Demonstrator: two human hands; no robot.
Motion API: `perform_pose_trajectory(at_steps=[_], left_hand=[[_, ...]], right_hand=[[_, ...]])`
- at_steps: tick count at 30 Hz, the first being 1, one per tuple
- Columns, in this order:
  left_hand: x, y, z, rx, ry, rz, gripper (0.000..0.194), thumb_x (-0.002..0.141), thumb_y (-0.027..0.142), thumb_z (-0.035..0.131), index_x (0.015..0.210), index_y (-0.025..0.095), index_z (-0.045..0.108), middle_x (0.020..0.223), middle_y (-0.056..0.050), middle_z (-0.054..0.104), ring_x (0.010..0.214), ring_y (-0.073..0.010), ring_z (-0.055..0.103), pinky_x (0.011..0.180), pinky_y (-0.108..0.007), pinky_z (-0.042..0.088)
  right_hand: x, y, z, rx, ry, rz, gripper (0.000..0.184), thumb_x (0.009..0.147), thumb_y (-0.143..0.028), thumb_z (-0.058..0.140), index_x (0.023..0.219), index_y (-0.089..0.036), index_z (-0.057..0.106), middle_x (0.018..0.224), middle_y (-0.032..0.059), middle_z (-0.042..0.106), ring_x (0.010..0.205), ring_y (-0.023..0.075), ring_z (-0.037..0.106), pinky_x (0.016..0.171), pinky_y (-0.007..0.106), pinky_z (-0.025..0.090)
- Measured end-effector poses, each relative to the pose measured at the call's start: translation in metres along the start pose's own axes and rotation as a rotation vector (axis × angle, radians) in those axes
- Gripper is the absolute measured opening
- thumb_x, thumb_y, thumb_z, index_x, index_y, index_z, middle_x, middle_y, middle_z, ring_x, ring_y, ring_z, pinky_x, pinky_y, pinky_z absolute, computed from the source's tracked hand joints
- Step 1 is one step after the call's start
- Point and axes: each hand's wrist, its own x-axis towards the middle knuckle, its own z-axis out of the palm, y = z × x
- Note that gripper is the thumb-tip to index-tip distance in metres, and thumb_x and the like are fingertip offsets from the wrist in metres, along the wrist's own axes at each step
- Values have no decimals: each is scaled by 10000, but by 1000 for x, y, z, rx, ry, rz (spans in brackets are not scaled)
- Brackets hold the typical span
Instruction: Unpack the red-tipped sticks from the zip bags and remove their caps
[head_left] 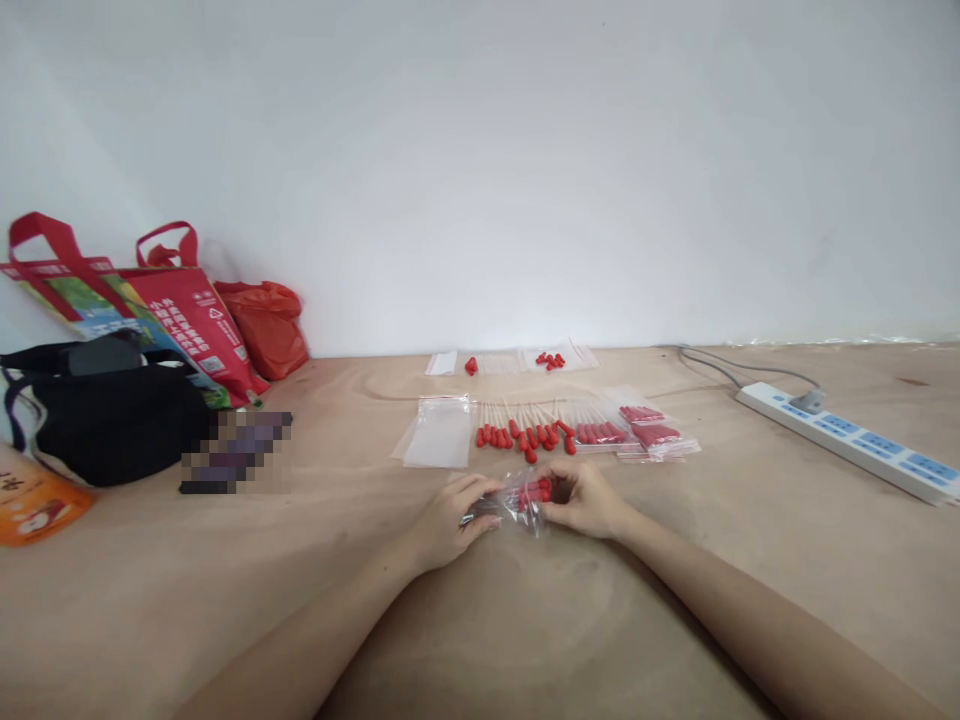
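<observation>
- The left hand (450, 520) grasps the left end of a clear plastic bag (517, 508), its fingers (480, 485) above and its thumb below.
- The right hand (589, 498) grasps the opposite end, fingers curled and thumb against the plastic.
- The clear plastic bag is between the 2 hands, above the near part of the tabletop (480, 630); red-tipped sticks (534, 492) show through it, red ends towards the right hand.
- Just beyond the hands, loose red-tipped sticks (531, 438) lie side by side, pale shafts pointing towards the wall (480, 180).
- Left of these is a stack of zip bags (439, 435); to their right, filled zip bags (656, 436) hold red pieces.
- Farther back, near the wall, 2 small groups of red tips (551, 361) lie among clear bags and pale sticks.
- On the far right, a white power strip (847, 440) with blue socket panels has 1 grey plug (810, 401) in it.
- On the far left are printed shopping bags (191, 325), a red plastic bag (266, 330), a black bag (112, 420), an orange package (37, 505) and a pixelated dark object (238, 450).
</observation>
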Motion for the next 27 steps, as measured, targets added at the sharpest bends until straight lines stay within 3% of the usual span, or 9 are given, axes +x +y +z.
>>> perform_pose_trajectory(at_steps=[5,10,13,16,21,24,27], left_hand=[[-1,0,-3,-6,0,-16,285,804,244,530,1084,202,505,1055,-53,575,948,-179,539,831,-309,422],[-1,0,-3,-3,1,-22,293,797,220,529,1089,206,503,1074,-55,566,971,-179,532,846,-312,418],[-1,0,-4,6,10,-20,297,793,217,528,1088,207,501,1058,-52,566,954,-176,536,830,-306,427],[-2,-1,-4,25,18,-20,298,784,230,536,1080,209,508,1071,-54,564,960,-179,538,829,-307,432],[-4,-3,-5,74,4,-41,340,787,285,533,1117,209,500,1132,-67,555,1035,-200,517,891,-349,417],[-6,-4,-5,88,-23,-43,373,799,308,516,1159,215,485,1200,-76,526,1113,-211,473,942,-379,387],[-7,-5,-6,94,-52,-40,398,801,323,511,1181,210,479,1240,-87,500,1147,-219,453,964,-398,373]], right_hand=[[-3,3,-3,43,-12,15,305,668,-302,662,946,-188,613,803,25,615,644,118,535,590,241,439],[-1,2,1,176,10,35,204,681,-333,650,815,-182,620,750,15,595,616,101,517,569,230,422],[3,5,-11,348,115,104,197,652,-336,673,740,-178,594,682,-7,584,589,93,520,555,225,418],[7,10,-36,434,218,172,227,588,-315,722,721,-180,596,670,-15,598,597,96,539,562,225,423],[20,18,-67,554,535,178,259,553,-326,738,690,-194,563,615,-34,590,531,89,528,535,230,432],[38,17,-57,440,635,154,272,565,-354,719,704,-187,555,653,-8,601,528,100,528,512,242,435],[60,15,-30,200,660,76,215,622,-337,662,727,-174,570,698,24,595,601,131,560,573,273,466]])
